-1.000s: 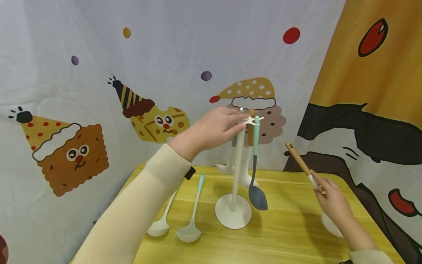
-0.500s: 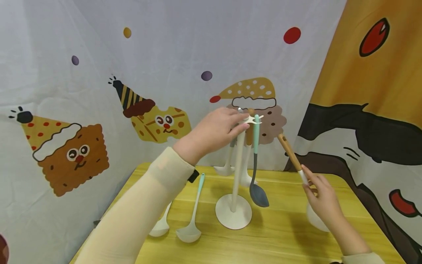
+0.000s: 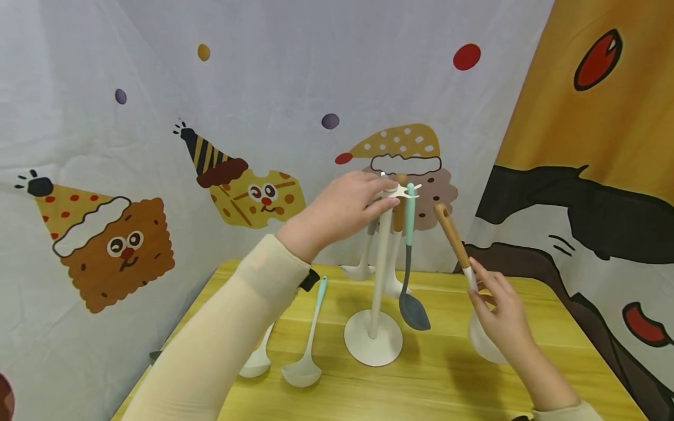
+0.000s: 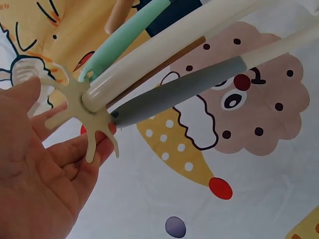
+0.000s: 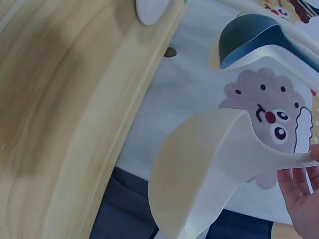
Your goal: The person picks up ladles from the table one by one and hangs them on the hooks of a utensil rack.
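Observation:
A white utensil stand (image 3: 380, 263) rises from the wooden table (image 3: 447, 380), topped by a star-shaped hook crown (image 3: 402, 192) (image 4: 84, 110). My left hand (image 3: 387, 196) (image 4: 45, 149) pinches that crown between thumb and fingers. A teal-handled grey spoon (image 3: 409, 234) (image 4: 129, 40) and white ladles (image 3: 362, 270) hang from the hooks. My right hand (image 3: 489, 301) grips a wooden-handled white ladle (image 3: 454, 240) by its neck. The handle tip points up-left, just right of the crown. The ladle's bowl (image 5: 209, 169) hangs below my fingers (image 5: 301, 191), above the table.
Two ladles lie on the table left of the stand: one with a teal handle (image 3: 315, 316) and a white one (image 3: 255, 363). The stand's round base (image 3: 372, 346) sits mid-table. A printed cartoon cloth (image 3: 158, 117) hangs close behind and on both sides.
My right hand has carried the wooden-handled ladle up and to the left, bringing its handle tip closer to the hook crown. The left hand has kept its hold on the crown.

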